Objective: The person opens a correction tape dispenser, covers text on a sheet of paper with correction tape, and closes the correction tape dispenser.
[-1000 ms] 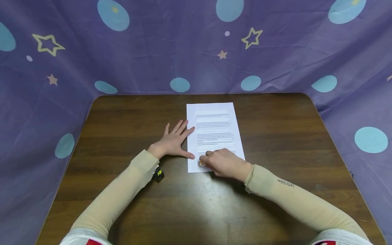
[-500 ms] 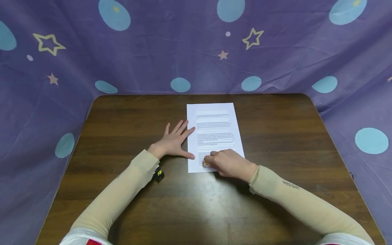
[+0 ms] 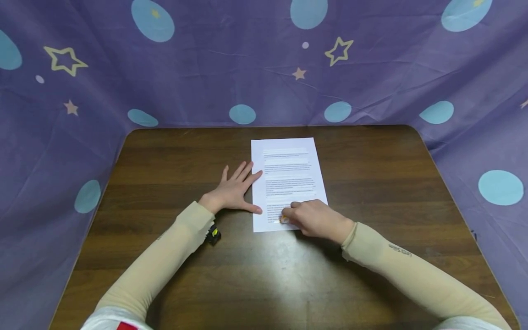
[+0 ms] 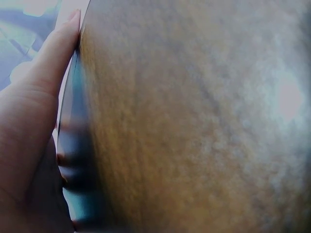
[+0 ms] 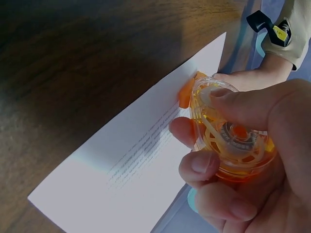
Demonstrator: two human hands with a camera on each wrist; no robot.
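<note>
A white sheet of printed paper (image 3: 288, 145) lies flat on the wooden table, with white bands between its blocks of text. My left hand (image 3: 231, 192) is spread beside its left edge, with the thumb and a finger resting on the margin. Near the sheet's bottom, my right hand (image 3: 316, 220) grips a clear orange correction tape dispenser (image 5: 240, 158). The thumb presses on its top face and the fingers curl beneath. Its orange tip (image 5: 186, 93) is down at the lowest printed lines; exact contact is hard to tell.
The brown wooden table (image 3: 173, 156) extends around the sheet on all sides. A purple curtain (image 3: 198, 68) with stars and blue ovals hangs behind it and at both sides. A small black device (image 3: 213, 234) is strapped at the left wrist.
My right hand has slid a short way to the right along the bottom lines with the correction tape dispenser, uncovering more text on the left. The left hand and the paper have stayed put.
</note>
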